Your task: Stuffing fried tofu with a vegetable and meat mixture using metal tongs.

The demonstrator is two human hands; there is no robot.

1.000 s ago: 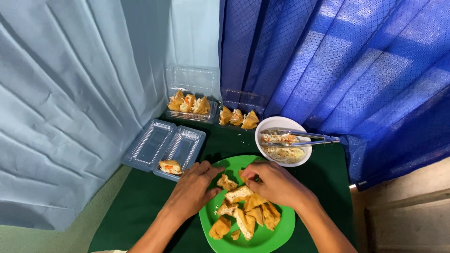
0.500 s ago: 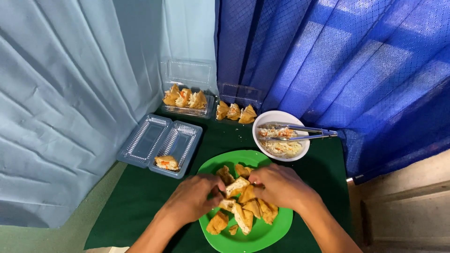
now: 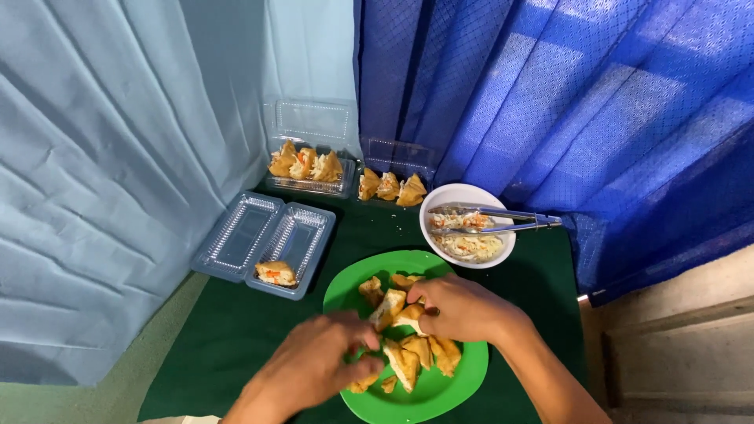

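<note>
While both hands are working over the green plate [image 3: 463, 377] of fried pieces | left hand [image 3: 314, 365] curled, grip unclear | right hand [image 3: 459, 306] pinching one piece [image 3: 410, 318] (axis unclear) | open clear tray [image 3: 259, 235] is holding one stuffed piece [image 3: 276, 273]

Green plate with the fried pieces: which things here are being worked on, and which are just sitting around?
In use:
left hand
right hand
fried piece held between both hands
green plate

Sitting by:
open clear box with one filled piece
two filled clear boxes
white bowl of filling
tongs
</note>
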